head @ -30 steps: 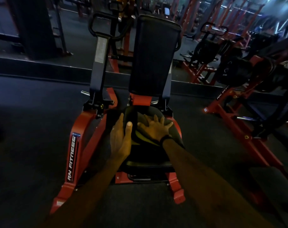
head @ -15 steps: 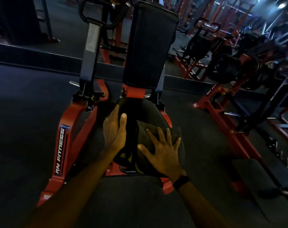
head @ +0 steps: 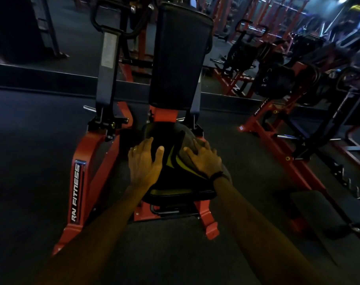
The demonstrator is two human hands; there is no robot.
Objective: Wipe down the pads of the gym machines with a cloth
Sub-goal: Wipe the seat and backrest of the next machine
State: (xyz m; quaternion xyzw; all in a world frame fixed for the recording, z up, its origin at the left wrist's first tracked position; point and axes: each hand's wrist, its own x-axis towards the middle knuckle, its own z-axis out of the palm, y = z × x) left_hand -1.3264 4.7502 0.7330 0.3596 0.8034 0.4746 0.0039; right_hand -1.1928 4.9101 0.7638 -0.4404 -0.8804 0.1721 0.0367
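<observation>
A black seat pad [head: 171, 182] with yellow stripes sits low on a red machine frame [head: 88, 167]. Above it stands the tall black back pad [head: 179, 58]. A dark grey cloth [head: 188, 140] lies on the right part of the seat. My right hand [head: 203, 159] presses flat on the cloth with its fingers spread. My left hand [head: 144, 163] rests on the seat's left edge, thumb on top, fingers over the side.
A black lever arm with a handle [head: 107, 64] rises left of the back pad. Another red machine with weight plates [head: 277, 83] stands to the right. A low black pad [head: 310, 210] lies on the dark floor at the right. More machines fill the background.
My right hand has slid the cloth from the seat's front right edge back up toward the rear of the seat. My left hand has stayed on the left edge.
</observation>
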